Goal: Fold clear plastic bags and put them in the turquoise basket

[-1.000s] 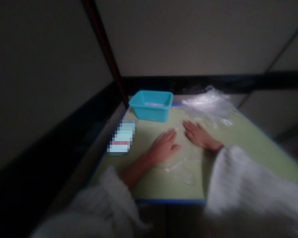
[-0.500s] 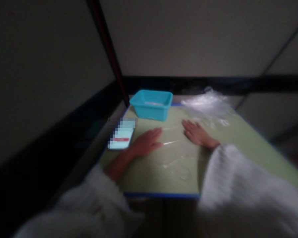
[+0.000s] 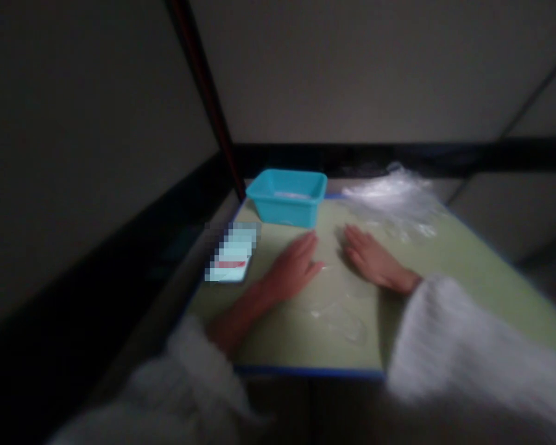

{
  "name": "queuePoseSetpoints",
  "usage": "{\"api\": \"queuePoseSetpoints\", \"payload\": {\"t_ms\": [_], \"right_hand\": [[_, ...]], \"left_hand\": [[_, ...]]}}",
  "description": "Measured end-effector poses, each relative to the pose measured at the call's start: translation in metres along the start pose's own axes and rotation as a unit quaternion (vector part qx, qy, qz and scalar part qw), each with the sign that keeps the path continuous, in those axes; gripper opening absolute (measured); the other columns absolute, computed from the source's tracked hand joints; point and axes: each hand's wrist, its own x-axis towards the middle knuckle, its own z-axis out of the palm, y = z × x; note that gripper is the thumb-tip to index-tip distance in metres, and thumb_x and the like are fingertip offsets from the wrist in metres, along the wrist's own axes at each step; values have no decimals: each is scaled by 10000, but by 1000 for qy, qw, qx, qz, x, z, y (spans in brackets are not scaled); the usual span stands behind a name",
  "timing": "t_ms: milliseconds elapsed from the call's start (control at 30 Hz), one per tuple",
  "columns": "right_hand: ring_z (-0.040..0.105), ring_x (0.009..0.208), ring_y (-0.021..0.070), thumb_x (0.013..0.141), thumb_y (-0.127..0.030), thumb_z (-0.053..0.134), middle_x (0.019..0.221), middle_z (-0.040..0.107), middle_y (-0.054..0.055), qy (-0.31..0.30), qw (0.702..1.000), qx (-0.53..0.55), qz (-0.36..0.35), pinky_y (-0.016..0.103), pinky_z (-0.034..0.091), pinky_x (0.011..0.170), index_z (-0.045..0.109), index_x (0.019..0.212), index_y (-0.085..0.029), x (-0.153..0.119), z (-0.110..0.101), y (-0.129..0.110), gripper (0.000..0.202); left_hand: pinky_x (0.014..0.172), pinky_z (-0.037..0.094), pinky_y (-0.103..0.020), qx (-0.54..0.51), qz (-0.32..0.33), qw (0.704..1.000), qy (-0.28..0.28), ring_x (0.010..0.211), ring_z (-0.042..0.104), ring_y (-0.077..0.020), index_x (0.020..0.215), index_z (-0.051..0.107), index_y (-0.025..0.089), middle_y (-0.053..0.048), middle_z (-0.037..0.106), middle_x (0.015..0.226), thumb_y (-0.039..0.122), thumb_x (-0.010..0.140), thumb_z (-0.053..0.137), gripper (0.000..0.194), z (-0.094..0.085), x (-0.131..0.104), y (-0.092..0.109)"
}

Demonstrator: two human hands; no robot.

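Observation:
A thin transparent plastic bag (image 3: 336,312) lies on the pale green table, its outline faint and its lower part creased. My left hand (image 3: 294,266) rests flat on its left side, fingers stretched forward and thumb apart. On the right, my right hand (image 3: 370,256) is laid palm down with extended fingers, at or near the bag's right edge. Neither hand grips anything. Beyond my left hand stands a turquoise plastic basket (image 3: 287,212); whatever lies inside it is too blurred to name.
A phone (image 3: 234,253) with a lit, pixelated screen lies at the table's left edge. A heap of clear plastic bags (image 3: 393,194) sits at the back right. The table (image 3: 482,278) has a blue edge, and walls stand behind and to the left.
My left hand has slid forward and to the right over the plastic, nearer to my right hand. The right hand has hardly moved. The whole view has shifted slightly.

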Motion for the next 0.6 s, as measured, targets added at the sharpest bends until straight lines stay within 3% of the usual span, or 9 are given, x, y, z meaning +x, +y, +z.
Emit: {"api": "queuePoseSetpoints", "payload": {"t_ms": [267,400,600], "right_hand": [[265,1365,267,941,-379,180,1469,297,195,-42,998,-39,-20,461,257,1089,330,1398,-21,-6,24,0,599],[276,1360,274,942,-367,178,1468,291,203,-40,997,-54,-22,450,259,1088,336,1391,1,-6,25,2,602],[278,1358,284,938,-347,209,1468,293,200,-26,997,-74,-22,441,265,1085,330,1393,7,-6,27,2,589]], "left_hand": [[1152,185,-329,38,37,997,-64,1378,261,-230,1358,331,-11,-188,300,1467,345,921,313,564,27,18,52],[1150,175,-353,58,23,995,-75,1383,244,-238,1376,309,-11,-185,284,1474,391,939,257,595,34,20,54],[1142,182,-360,81,9,995,-64,1391,224,-236,1389,307,20,-158,264,1488,448,943,235,623,41,14,42]]}}
